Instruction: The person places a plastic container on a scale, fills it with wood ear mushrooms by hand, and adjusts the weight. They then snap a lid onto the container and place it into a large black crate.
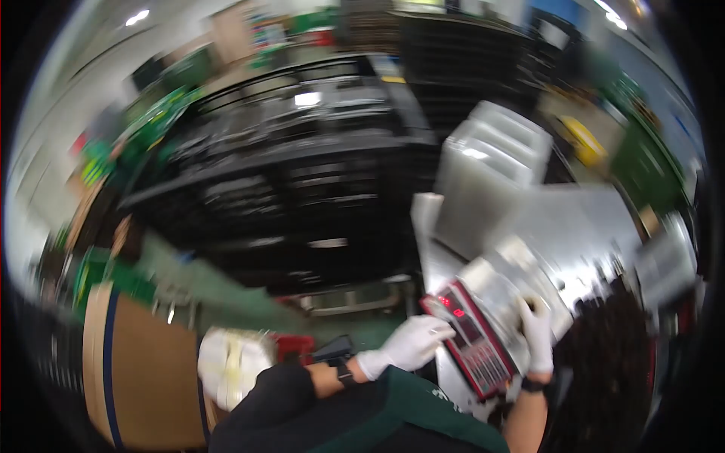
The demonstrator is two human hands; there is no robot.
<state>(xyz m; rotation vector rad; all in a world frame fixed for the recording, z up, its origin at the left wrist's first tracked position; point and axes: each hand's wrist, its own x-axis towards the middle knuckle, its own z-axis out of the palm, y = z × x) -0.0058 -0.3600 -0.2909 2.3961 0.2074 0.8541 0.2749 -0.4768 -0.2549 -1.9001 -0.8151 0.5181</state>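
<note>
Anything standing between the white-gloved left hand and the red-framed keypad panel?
Nothing visible: the white-gloved left hand is at the left edge of the red-framed keypad panel; blur hides whether they touch.

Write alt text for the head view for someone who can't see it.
A person's white-gloved left hand is by the keypad panel of a red-edged digital scale, the right hand at its platform. Translucent containers stand beyond on a metal table; blurred black crates fill the left background.
</note>
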